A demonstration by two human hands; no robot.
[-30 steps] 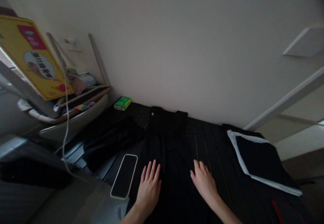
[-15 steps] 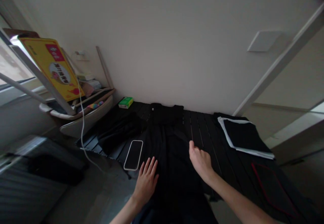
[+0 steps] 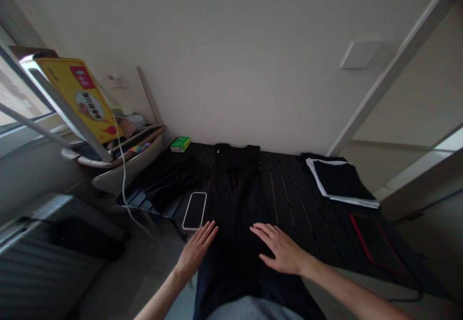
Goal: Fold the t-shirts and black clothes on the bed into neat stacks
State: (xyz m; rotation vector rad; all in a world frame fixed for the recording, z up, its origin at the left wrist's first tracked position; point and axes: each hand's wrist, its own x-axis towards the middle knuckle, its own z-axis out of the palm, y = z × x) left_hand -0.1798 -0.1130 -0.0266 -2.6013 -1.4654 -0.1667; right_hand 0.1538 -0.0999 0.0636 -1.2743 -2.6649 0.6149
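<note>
A black garment lies stretched out lengthwise on a dark slatted table, its far end near the wall. My left hand lies flat and open on the garment's near left edge, just below a phone. My right hand rests open on the garment's near right side, fingers spread and pointing left. Both hands hold nothing.
A phone with a pale rim lies screen-up left of the garment. Another dark cloth is bunched at the left. A green box sits by the wall. Folded black-and-white clothes and a red-edged dark item lie right. A cluttered chair stands left.
The view has pulled back from the table. My right hand, raised half a second ago, now lies flat on the garment, nearer to me. My left hand slid slightly toward the near edge.
</note>
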